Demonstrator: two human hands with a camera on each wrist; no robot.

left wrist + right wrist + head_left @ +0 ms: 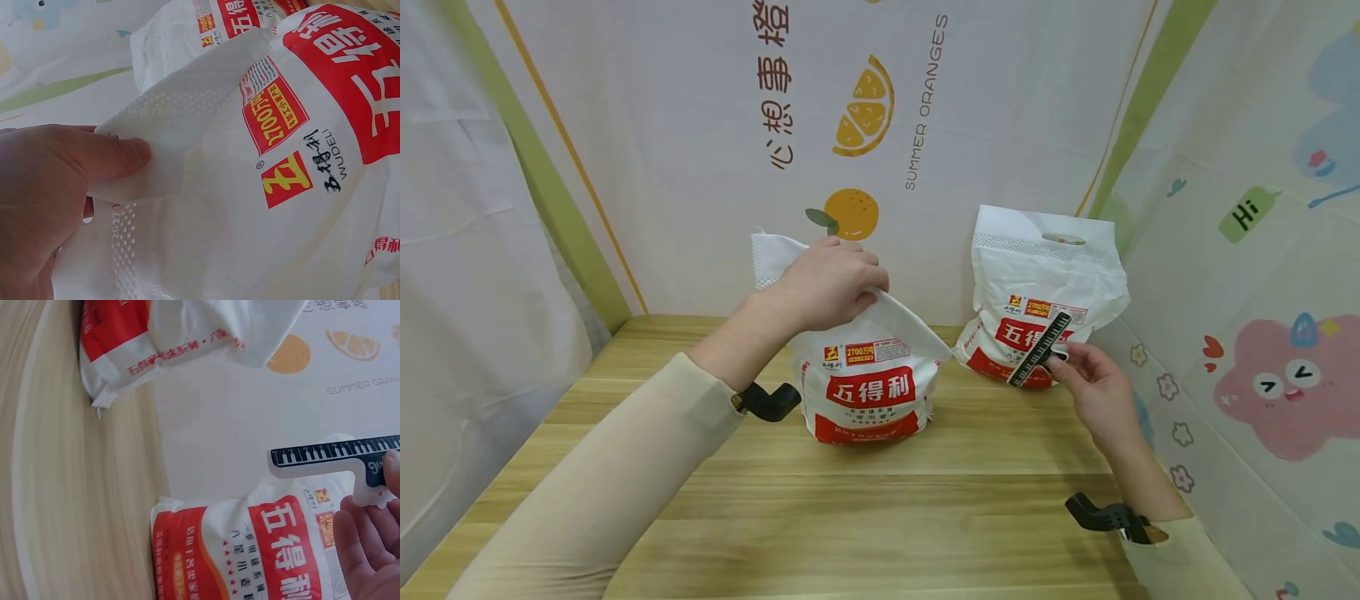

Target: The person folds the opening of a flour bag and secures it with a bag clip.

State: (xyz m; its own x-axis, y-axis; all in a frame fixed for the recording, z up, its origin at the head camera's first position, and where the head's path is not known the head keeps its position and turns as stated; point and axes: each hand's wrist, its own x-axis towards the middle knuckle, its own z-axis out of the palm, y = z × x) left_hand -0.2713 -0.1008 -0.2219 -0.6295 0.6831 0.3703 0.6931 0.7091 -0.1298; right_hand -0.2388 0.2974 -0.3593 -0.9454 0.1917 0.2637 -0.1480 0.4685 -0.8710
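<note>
My left hand [829, 282] grips the top edge of a white and red flour bag [874, 387] that stands upright on the table. In the left wrist view, the thumb presses the folded top of this flour bag [206, 187] near its perforated band. Over on the right, my right hand [1101, 396] pinches a long clip [1037, 354] printed with black and white piano keys. The clip [331, 452] is held by its handle between thumb and fingers in the right wrist view, its bar pointing away from the hand, apart from the gripped bag.
A second flour bag [1041, 271] with a cut-out handle stands at the back right, behind the clip. The wooden table [865, 525] meets a printed curtain [685, 208] at the back. Another curtain [1217, 275] borders the right side.
</note>
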